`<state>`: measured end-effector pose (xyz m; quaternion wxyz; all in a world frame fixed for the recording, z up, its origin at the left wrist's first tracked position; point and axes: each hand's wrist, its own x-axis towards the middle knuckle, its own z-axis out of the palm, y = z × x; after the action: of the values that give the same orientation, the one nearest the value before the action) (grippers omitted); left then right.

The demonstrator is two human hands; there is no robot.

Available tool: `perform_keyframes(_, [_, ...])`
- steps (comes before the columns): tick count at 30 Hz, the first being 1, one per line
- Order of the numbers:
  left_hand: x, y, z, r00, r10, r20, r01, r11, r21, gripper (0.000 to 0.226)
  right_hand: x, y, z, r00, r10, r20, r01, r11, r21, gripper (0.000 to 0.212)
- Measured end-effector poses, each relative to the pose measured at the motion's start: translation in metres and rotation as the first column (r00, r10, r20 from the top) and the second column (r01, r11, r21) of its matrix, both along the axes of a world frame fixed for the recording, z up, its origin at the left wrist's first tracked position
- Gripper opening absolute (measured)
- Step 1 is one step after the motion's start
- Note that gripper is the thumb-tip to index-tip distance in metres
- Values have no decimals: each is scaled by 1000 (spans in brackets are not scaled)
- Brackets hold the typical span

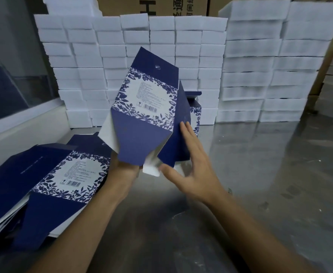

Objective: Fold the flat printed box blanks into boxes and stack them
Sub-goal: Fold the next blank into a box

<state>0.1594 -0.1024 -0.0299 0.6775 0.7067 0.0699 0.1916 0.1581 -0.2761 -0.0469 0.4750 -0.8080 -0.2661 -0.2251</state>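
Note:
A navy box blank [144,107] with a white floral label and barcode is raised above the table, partly opened into a tube. My left hand [122,174] grips its lower end from beneath; most of its fingers are hidden behind the card. My right hand [197,162] lies flat with straight fingers against the blank's dark right side panel, thumb near a white flap at the bottom. A pile of flat blanks [43,184] lies at the left on the table. A folded box [196,113] stands behind the raised blank, mostly hidden.
White foam blocks [161,56] are stacked in a wall along the back, with taller stacks [270,66] at the right. Brown cartons stand behind them. The shiny metal table [260,184] stretches to the right and front. A glass-fronted white ledge runs along the left.

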Motion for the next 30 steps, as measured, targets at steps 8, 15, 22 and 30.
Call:
perform_keyframes(8, [0,9,5,896,86,436,-186,963,193,24,-4,10,15,993,-10,115,-28,945,327,29])
perform_keyframes(15, [6,24,8,847,140,513,-286,933,217,11,1,5,21,993,65,-98,-3,847,532,46])
perform_keyframes(22, [6,21,11,967,29,254,-73,984,165,16,6,-5,19,978,73,-198,72,769,635,38])
perform_keyframes(30, [7,18,15,970,56,238,-102,978,183,56,13,-13,19,989,-113,-93,147,727,671,20])
